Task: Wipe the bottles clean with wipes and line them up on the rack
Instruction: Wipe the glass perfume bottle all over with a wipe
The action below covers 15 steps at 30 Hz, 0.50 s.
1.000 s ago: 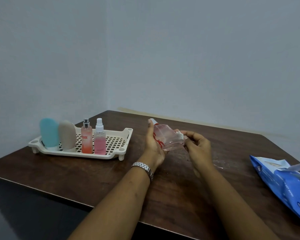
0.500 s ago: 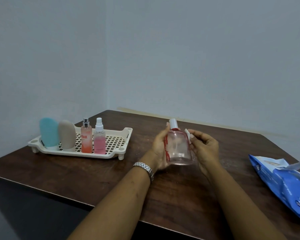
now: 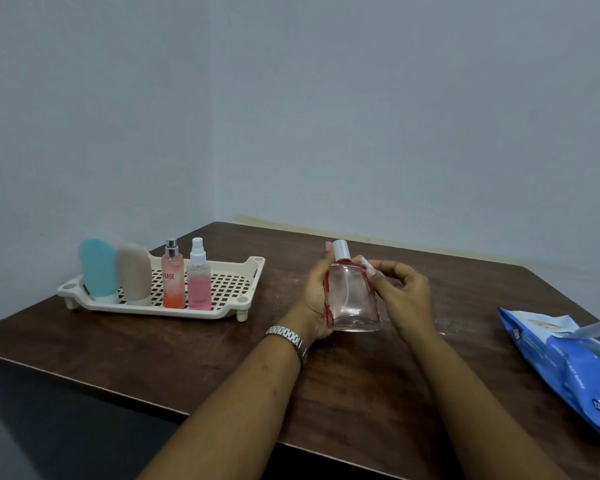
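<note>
Left grip clasps the upright bottle, right grip pinches a wipe at its shoulder; the rack stands leftward, nearest the left grip.

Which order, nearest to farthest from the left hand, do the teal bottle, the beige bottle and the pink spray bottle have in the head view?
1. Pink spray bottle, right end of the row on the rack.
2. Beige bottle, second from the left.
3. Teal bottle, far left end.
</note>
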Tool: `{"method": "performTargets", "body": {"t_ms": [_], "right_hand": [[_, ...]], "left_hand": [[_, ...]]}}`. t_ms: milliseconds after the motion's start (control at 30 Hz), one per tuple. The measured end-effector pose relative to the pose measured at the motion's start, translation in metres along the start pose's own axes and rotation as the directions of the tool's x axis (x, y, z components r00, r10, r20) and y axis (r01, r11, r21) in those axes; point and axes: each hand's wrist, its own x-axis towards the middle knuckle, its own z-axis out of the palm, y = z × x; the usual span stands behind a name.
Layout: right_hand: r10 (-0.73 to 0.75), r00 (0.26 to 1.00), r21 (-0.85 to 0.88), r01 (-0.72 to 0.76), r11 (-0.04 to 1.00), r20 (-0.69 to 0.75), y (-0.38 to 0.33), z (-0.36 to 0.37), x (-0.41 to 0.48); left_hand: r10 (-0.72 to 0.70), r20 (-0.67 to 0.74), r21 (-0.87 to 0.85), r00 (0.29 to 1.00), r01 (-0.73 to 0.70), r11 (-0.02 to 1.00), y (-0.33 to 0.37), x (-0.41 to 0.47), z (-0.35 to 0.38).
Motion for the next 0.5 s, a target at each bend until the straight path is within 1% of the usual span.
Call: {"method": "performTargets", "body": {"t_ms": [133,233,300,367,500], "right_hand": [[-0.118,0.993,-0.191,0.114,0.975,-0.006,-0.001,-0.003,-0.001],[-0.236,0.971,-0.312,0.239,0.92,0.049,-0.002,-0.002,-0.003],[-0.266,0.955,-0.33,0.294,0.897,0.129,-0.003,-0.002,-0.005],[-0.262,0.945,-0.329,0.316,0.89,0.197,-0.004,-0.003,-0.006],[-0.227,0.951,-0.213,0.272,0.938,0.211,-0.008,-0.001,-0.006]], "left_hand": [[0.024,-0.043,0.031,0.999,-0.023,0.999,0.002,0.0,-0.001],[0.061,-0.101,0.021,0.993,-0.06,0.998,0.007,-0.001,0.0],[0.091,-0.155,0.008,0.984,-0.091,0.996,0.012,-0.003,-0.003],[0.124,-0.215,0.01,0.969,-0.125,0.992,0.015,-0.002,-0.007],[0.202,-0.323,0.019,0.925,-0.207,0.978,0.017,-0.001,-0.005]]}}
